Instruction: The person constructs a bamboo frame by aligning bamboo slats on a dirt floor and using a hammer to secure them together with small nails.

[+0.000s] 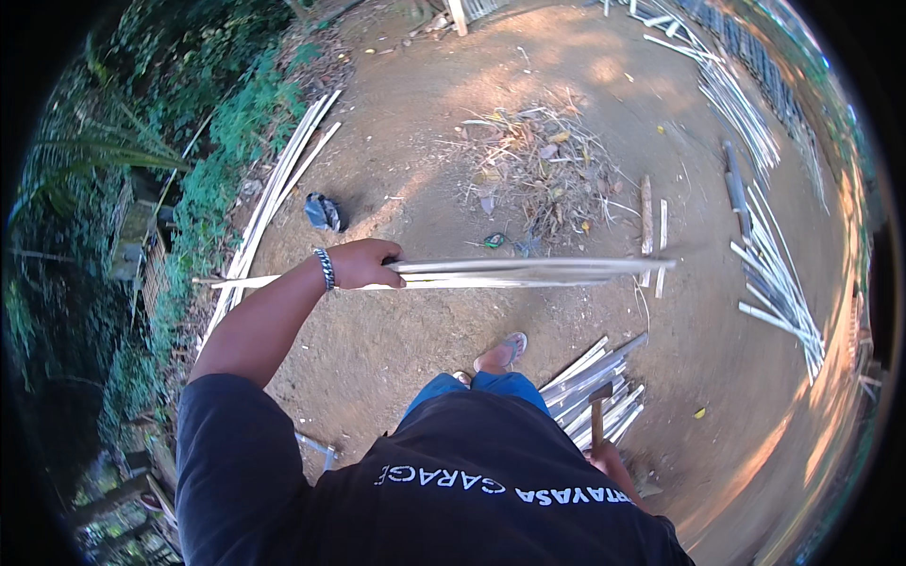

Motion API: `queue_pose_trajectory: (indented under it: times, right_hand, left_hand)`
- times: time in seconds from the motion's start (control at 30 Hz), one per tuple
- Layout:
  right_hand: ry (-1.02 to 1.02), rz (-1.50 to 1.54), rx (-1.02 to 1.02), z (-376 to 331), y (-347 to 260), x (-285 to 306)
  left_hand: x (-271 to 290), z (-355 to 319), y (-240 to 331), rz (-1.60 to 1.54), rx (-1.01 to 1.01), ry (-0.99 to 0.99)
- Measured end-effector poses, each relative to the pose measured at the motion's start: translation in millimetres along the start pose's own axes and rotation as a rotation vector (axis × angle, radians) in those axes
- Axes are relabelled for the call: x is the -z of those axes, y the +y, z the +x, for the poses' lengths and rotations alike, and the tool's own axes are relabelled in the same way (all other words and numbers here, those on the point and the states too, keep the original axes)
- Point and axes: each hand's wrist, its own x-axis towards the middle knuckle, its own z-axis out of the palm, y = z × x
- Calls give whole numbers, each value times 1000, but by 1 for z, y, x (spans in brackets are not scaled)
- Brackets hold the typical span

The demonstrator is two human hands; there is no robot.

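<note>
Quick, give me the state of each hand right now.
Left hand: grip closed around a bundle of long pale bamboo slats.
Right hand: closed on a hammer held by its handle.

Bare dirt (pixel 377 330) under the long sticks (pixel 510 272) leaves room to move. A pile of dry leaves (pixel 538 170) lies ahead, white sticks (pixel 595 387) lie by the foot (pixel 502 353), more sticks (pixel 779 283) block the right

Left hand (pixel 363 263) grips bamboo slats (pixel 528 272); right hand (pixel 609 459) holds hammer (pixel 598 412).
</note>
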Motion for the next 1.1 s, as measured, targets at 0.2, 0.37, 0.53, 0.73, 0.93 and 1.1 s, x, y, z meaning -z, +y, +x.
queue_pose_trajectory:
  times: [0.2,0.37,0.53,0.73,0.93,1.1]
  right_hand:
    - [-25,-700,78,39,-18,12]
    - [9,-794,252,90,-24,25]
    - [-61,-750,182,92,-68,15]
    - [-109,-1045,264,150,-68,68]
    - [-144,-1232,301,163,-120,99]
    - [-91,-1190,293,198,-154,135]
  left_hand:
    - [-23,-83,-30,-262,37,267]
    - [-50,-139,-54,-607,32,465]
    - [-60,-178,-60,-667,159,626]
    - [-66,-152,-57,-580,430,741]
    - [-70,-119,-73,-999,364,881]
    - [-53,-89,-58,-1054,431,924]
